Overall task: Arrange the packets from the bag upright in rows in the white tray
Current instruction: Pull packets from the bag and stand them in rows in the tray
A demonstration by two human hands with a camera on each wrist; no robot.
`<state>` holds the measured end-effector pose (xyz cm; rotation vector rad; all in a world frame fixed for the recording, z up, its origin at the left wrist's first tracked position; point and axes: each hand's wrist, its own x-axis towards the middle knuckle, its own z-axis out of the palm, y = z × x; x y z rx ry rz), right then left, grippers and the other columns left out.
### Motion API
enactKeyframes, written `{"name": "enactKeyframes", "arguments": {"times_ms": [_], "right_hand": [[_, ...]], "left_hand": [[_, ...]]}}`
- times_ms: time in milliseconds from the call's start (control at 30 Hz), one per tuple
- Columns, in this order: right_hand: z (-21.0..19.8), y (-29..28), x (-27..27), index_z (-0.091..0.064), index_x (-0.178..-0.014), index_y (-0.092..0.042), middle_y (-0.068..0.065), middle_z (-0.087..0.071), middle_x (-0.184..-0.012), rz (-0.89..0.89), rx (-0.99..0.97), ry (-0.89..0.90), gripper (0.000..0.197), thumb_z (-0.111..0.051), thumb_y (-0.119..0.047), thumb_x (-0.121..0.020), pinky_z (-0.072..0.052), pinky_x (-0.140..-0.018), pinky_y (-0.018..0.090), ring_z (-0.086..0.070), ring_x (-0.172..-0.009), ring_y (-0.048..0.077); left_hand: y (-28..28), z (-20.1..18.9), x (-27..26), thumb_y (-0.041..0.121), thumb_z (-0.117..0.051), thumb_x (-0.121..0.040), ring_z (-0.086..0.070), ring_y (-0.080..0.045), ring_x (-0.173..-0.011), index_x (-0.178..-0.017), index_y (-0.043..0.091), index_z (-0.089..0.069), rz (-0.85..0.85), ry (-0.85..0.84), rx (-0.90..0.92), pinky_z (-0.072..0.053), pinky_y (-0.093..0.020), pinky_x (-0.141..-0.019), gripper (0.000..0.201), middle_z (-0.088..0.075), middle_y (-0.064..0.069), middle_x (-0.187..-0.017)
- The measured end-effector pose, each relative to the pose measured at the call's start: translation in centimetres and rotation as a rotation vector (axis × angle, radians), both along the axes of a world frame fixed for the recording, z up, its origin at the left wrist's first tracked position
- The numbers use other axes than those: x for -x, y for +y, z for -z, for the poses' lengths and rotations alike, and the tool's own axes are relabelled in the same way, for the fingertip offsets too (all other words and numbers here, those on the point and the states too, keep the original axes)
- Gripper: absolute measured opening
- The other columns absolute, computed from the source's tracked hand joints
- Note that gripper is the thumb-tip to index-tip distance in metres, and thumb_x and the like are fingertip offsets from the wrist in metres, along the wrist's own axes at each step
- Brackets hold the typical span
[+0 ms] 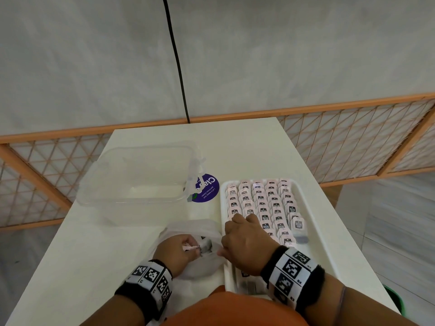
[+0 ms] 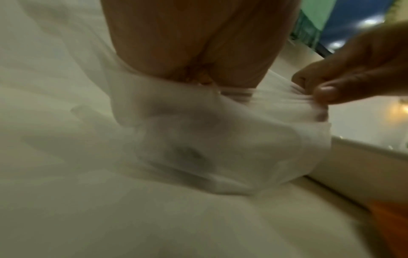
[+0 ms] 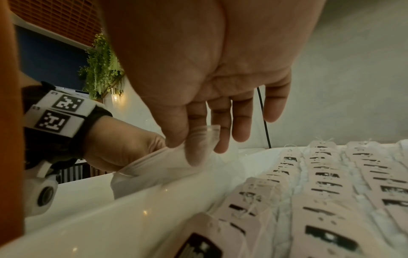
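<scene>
Inside the translucent white plastic bag the left hand was half hidden, pinching a pink packet, while the right hand pinched the bag's rim beside the white plastic tray.

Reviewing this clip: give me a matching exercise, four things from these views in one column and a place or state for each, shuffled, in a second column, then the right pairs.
Things:
1. left hand
2. right hand
3. clear plastic lidless box
4. pink-tagged packets

Places or states:
A. standing in rows inside the long white plastic tray
B. reaching inside the thin translucent plastic bag
C. pinching the bag's rim beside the tray
D. standing on the white table, left of the round purple sticker

Pairs: 1-B, 2-C, 3-D, 4-A
</scene>
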<state>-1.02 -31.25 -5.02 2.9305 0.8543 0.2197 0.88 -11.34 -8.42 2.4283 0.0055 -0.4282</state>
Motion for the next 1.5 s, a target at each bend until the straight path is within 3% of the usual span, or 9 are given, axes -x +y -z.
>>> {"name": "enactKeyframes", "arguments": {"times_ms": [133, 300, 567, 700, 833, 1000, 1100, 1333, 1500], "right_hand": [[-0.3, 0.1, 0.0, -0.066, -0.054, -0.022, -0.004, -0.055, -0.058, 0.032, 0.014, 0.063, 0.036, -0.060, -0.051, -0.075, -0.043, -0.057, 0.036, -0.054, -0.062, 0.019], [-1.3, 0.3, 0.2, -0.071, -0.082, -0.013, 0.006, -0.063, -0.085, 0.070, -0.033, 0.193, 0.043, -0.043, -0.045, -0.093, -0.038, -0.079, 0.046, -0.052, -0.088, 0.027], [-0.8, 0.0, -0.3, -0.065, -0.053, -0.021, -0.005, -0.056, -0.058, 0.136, -0.125, 0.102, 0.055, -0.030, -0.049, -0.085, -0.045, -0.056, 0.038, -0.056, -0.061, 0.021], [-1.5, -0.6, -0.6, -0.064, -0.106, -0.026, -0.002, -0.061, -0.102, 0.154, -0.300, 0.294, 0.069, -0.011, -0.061, -0.078, -0.039, -0.086, 0.040, -0.051, -0.101, 0.022], [-2.2, -1.2, -0.8, -0.047, -0.127, -0.033, -0.005, -0.056, -0.118, 0.140, -0.715, 0.262, 0.054, -0.040, -0.063, -0.083, -0.041, -0.093, 0.031, -0.048, -0.109, 0.014], [-4.5, -2.6, -0.5, -0.070, -0.088, -0.028, -0.012, -0.068, -0.080, 0.091, -0.861, 0.200, 0.009, -0.063, -0.034, -0.087, -0.038, -0.076, 0.014, -0.054, -0.079, 0.004], [-5.1, -4.4, 0.3, -0.066, -0.076, -0.032, -0.014, -0.066, -0.072, 0.171, -0.997, 0.332, 0.014, -0.065, -0.024, -0.088, -0.047, -0.067, 0.019, -0.057, -0.068, 0.006], [-5.5, -6.4, 2.1, -0.065, -0.105, -0.029, -0.015, -0.068, -0.082, 0.171, -0.999, 0.376, 0.021, -0.070, -0.029, -0.084, -0.048, -0.070, 0.019, -0.059, -0.071, 0.005], [-5.6, -6.8, 2.7, -0.068, -0.084, -0.023, -0.013, -0.065, -0.070, 0.197, -0.874, 0.328, 0.005, -0.068, -0.027, -0.086, -0.041, -0.061, 0.015, -0.054, -0.064, 0.001]], "left_hand": [[-0.2, -0.6, 0.2, 0.025, -0.069, -0.080, -0.055, -0.005, -0.083, -0.067, 0.040, -0.053, 0.156, -0.067, -0.098, -0.036, -0.013, -0.066, 0.026, -0.060, 0.017, -0.080], [-0.4, -1.3, 0.5, 0.023, -0.062, -0.085, -0.061, -0.009, -0.097, -0.098, 0.031, -0.068, 0.333, -0.140, -0.217, -0.039, -0.012, -0.074, 0.016, -0.068, 0.011, -0.102], [-0.8, -5.8, 0.2, 0.020, -0.060, -0.087, -0.063, -0.009, -0.089, -0.100, 0.025, -0.070, 0.312, -0.327, -0.159, -0.042, -0.017, -0.078, 0.017, -0.070, 0.011, -0.096], [-0.7, -8.8, -0.4, 0.018, -0.069, -0.082, -0.061, -0.004, -0.081, -0.099, 0.027, -0.068, 0.215, -0.369, -0.026, -0.038, -0.004, -0.066, 0.019, -0.067, 0.012, -0.090], [-1.5, -10.5, -0.3, 0.020, -0.072, -0.080, -0.060, -0.006, -0.081, -0.102, 0.032, -0.062, 0.219, -0.314, 0.080, -0.041, -0.010, -0.066, 0.028, -0.066, 0.010, -0.093], [-3.4, -11.0, 0.4, 0.020, -0.079, -0.074, -0.062, 0.001, -0.086, -0.097, 0.040, -0.059, 0.264, -0.309, 0.175, -0.048, -0.016, -0.075, 0.037, -0.068, 0.012, -0.093], [-3.9, -10.8, 0.7, 0.014, -0.080, -0.072, -0.065, 0.005, -0.082, -0.092, 0.038, -0.061, 0.232, -0.305, 0.238, -0.046, -0.006, -0.069, 0.037, -0.070, 0.014, -0.088], [-5.8, -11.2, 1.4, 0.009, -0.081, -0.070, -0.067, 0.004, -0.080, -0.094, 0.033, -0.064, 0.283, -0.276, 0.362, -0.050, -0.008, -0.068, 0.038, -0.071, 0.021, -0.085], [-6.5, -10.9, 1.6, 0.006, -0.084, -0.066, -0.067, 0.004, -0.080, -0.095, 0.040, -0.064, 0.305, -0.322, 0.339, -0.050, -0.006, -0.068, 0.049, -0.071, 0.024, -0.084]]}}
